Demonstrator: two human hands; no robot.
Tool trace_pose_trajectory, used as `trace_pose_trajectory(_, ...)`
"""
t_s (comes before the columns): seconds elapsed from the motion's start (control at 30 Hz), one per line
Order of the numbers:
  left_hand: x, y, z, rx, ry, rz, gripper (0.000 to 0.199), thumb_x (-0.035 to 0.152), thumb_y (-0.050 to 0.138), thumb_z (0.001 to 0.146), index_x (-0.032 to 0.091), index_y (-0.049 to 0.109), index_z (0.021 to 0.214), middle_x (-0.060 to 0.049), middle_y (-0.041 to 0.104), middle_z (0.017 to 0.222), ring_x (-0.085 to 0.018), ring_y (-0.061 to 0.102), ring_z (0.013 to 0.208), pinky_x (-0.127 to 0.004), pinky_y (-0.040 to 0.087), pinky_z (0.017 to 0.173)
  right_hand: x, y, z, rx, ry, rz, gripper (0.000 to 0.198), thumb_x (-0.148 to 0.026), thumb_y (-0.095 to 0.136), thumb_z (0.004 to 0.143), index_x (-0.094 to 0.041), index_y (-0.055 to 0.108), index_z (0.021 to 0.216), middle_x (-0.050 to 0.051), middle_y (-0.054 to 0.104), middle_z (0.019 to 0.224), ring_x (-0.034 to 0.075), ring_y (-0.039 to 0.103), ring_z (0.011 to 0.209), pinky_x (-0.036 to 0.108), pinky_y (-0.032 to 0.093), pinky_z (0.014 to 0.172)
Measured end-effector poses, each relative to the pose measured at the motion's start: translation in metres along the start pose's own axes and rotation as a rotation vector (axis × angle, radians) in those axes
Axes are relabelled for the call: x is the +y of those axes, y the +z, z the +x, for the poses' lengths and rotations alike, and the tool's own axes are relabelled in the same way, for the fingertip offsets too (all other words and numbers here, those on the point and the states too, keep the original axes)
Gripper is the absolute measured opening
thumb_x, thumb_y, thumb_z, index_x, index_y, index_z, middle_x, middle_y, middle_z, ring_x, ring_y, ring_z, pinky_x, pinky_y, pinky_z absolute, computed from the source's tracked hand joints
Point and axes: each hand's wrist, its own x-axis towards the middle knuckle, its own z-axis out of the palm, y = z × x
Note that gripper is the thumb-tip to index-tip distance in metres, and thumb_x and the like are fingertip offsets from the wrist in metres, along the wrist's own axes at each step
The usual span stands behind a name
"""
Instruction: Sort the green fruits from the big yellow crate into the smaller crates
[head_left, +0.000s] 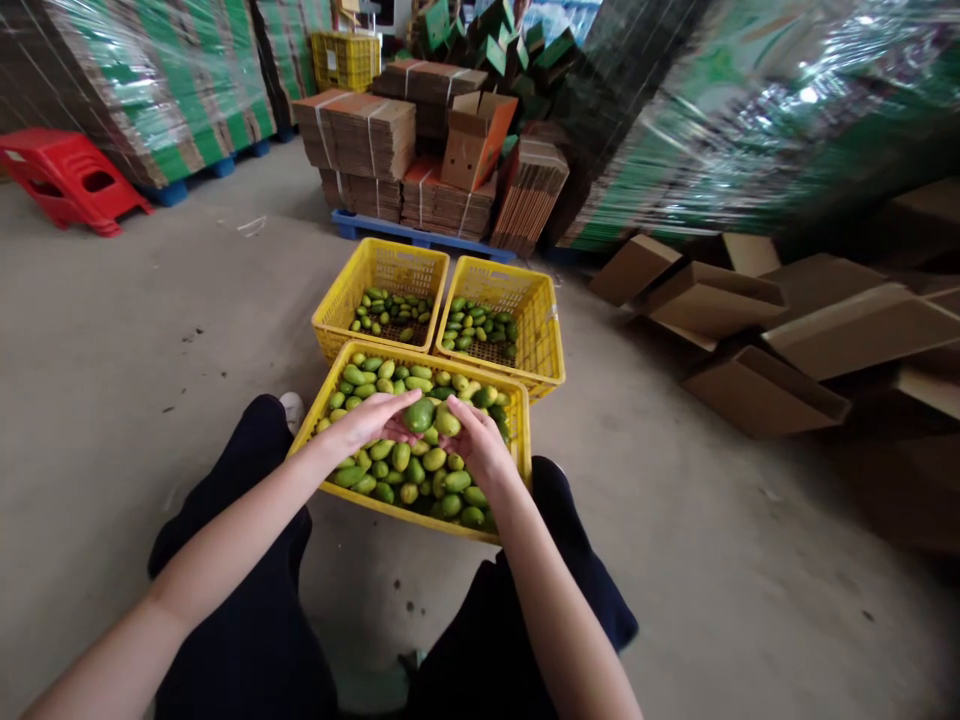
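Between my legs is a yellow plastic crate (420,519) holding many green and yellowish lemons (401,457). Over it my left hand (379,418) is closed on a dark green lemon (419,415), thumb on top. Close beside it my right hand (478,437) grips a paler, yellow-green lemon (448,419). The two held fruits are side by side, touching or nearly so. Fingers partly hide their undersides. Just beyond, a left yellow crate (330,318) and a right yellow crate (551,345) each contain a smaller layer of green lemons.
Bundled flat cartons (360,135) are stacked on a blue pallet (420,236) behind the crates. Open cardboard boxes (765,390) lie heaped at the right. A red plastic stool (71,175) stands at the far left, near plastic-wrapped green stacks (172,80).
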Motion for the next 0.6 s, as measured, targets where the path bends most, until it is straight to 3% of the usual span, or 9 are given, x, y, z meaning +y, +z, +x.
trace_pose_trajectory(0.07, -0.002, 0.000, 0.000, 0.079, 0.230, 0.081, 0.035, 0.044, 0.073, 0.080, 0.014, 0.073, 0.097, -0.011, 0.075, 0.090, -0.019, 0.072, 0.075, -0.029, 0.059, 0.068, 0.000, -0.002, 0.000, 0.016, -0.184, -0.092, 0.042, -0.053, 0.080, 0.067, -0.021, 0.067, 0.091, 0.000, 0.067, 0.079, 0.013, 0.060, 0.061, 0.026, 0.052, 0.054)
trace_pose_trajectory(0.2, -0.006, 0.001, -0.002, 0.237, 0.824, 0.309, 0.046, 0.035, 0.082, 0.073, 0.021, 0.066, 0.113, -0.009, 0.070, 0.117, -0.021, 0.069, 0.103, -0.033, 0.057, 0.092, 0.002, -0.005, 0.001, 0.152, -0.712, -0.323, 0.053, -0.034, 0.082, 0.070, -0.029, 0.057, 0.117, 0.004, 0.067, 0.112, 0.021, 0.065, 0.102, 0.036, 0.056, 0.085)
trace_pose_trajectory(0.33, -0.006, 0.000, -0.003, 0.219, 1.111, 0.509, 0.033, 0.027, 0.075, 0.081, 0.022, 0.065, 0.112, -0.011, 0.068, 0.120, -0.021, 0.065, 0.114, -0.034, 0.055, 0.094, 0.008, -0.003, 0.003, 0.136, -0.903, -0.304, 0.039, -0.027, 0.078, 0.076, -0.028, 0.058, 0.109, 0.004, 0.067, 0.111, 0.022, 0.064, 0.111, 0.039, 0.055, 0.095)
trace_pose_trajectory(0.43, -0.002, 0.002, -0.009, 0.211, 1.136, 0.590, 0.027, 0.024, 0.075, 0.081, 0.023, 0.067, 0.107, -0.009, 0.069, 0.118, -0.023, 0.063, 0.116, -0.043, 0.050, 0.102, 0.013, -0.003, 0.004, 0.118, -0.938, -0.309, 0.033, -0.025, 0.076, 0.078, -0.027, 0.061, 0.107, 0.005, 0.069, 0.112, 0.022, 0.065, 0.112, 0.041, 0.053, 0.098)
trace_pose_trajectory(0.6, 0.007, 0.008, -0.023, 0.250, 0.795, 0.420, 0.029, 0.022, 0.083, 0.070, 0.025, 0.074, 0.097, -0.009, 0.065, 0.121, -0.026, 0.057, 0.123, -0.042, 0.046, 0.107, 0.011, -0.006, 0.001, 0.137, -0.908, -0.356, 0.030, -0.029, 0.076, 0.077, -0.027, 0.066, 0.106, 0.007, 0.067, 0.116, 0.024, 0.061, 0.117, 0.045, 0.050, 0.103)
